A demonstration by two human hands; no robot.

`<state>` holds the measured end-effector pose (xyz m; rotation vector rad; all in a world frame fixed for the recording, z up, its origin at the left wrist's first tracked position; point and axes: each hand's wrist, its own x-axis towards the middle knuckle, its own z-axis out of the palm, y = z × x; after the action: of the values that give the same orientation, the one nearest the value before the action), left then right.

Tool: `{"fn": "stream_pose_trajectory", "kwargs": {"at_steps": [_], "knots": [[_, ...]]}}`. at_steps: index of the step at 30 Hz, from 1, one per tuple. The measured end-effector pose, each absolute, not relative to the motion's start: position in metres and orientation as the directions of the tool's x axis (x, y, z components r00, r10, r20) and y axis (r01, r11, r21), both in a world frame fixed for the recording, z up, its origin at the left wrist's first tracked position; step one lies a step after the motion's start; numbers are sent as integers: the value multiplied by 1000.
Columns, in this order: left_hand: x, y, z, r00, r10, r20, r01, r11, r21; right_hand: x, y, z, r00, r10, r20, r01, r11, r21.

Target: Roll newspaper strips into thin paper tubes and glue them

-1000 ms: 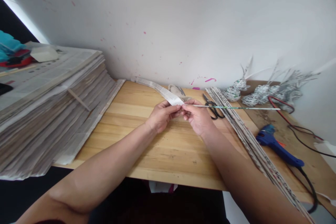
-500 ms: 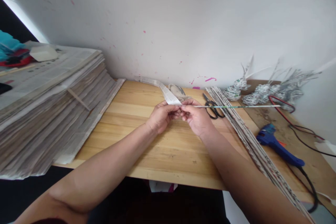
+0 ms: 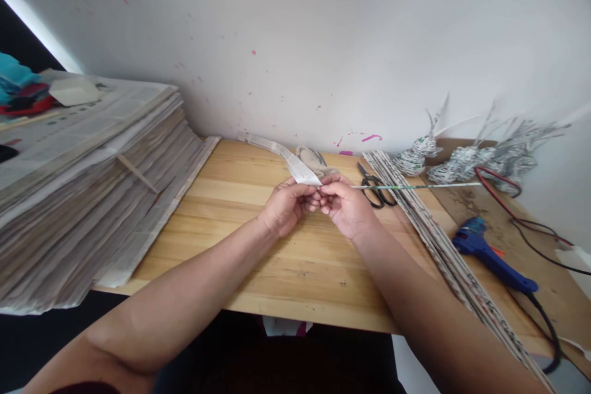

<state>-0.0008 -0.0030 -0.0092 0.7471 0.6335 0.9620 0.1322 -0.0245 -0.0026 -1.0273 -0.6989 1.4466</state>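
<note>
Both nearly closed, the left hand (image 3: 285,206) pinches the likely light, tearable newspaper strip (image 3: 300,170) and the right hand (image 3: 348,209) its probably stiffer rolled tube (image 3: 401,187), best held between their fingertips.

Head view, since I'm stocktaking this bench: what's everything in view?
Paper strip: one, white, centre
Thin rod: one, white, centre right
Bundle: one, beige, back centre
Scissors: one pair, black, centre right
Paper rods: several, grey, right
Woven paper pieces: several, white, back right
Glue gun: one, blue, right
Cables: count unclear, red and black, right
Board: one, brown, right
Newspaper stack: one, grey, left
Flat stick: one, tan, stack's side
Block: one, cream, on stack
Unclear items: several, blue, red, left
Tabletop: one, pale wood, centre
Wall: one, white, back
Left hand: one, centre
Right hand: one, centre
</note>
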Motion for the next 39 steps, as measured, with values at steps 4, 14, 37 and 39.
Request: {"fn": "stream_pose_trajectory", "kwargs": {"at_steps": [4,14,37,39], "knots": [[-1,-4,-9,446,883,-148,-495,381,781,133,-25,-1,52,979,-196,-453,-152,-879],[0,-5,-10,501,857,-121,-522,411,747,136,-24,2,71,971,-226,-497,-162,-853],[5,-5,-22,366,931,3,-514,200,834,138,-23,5,33,957,-288,-527,-229,-818],[5,-5,-22,363,931,-41,-540,246,805,138,-24,4,23,962,-272,-537,-218,-815]]}}
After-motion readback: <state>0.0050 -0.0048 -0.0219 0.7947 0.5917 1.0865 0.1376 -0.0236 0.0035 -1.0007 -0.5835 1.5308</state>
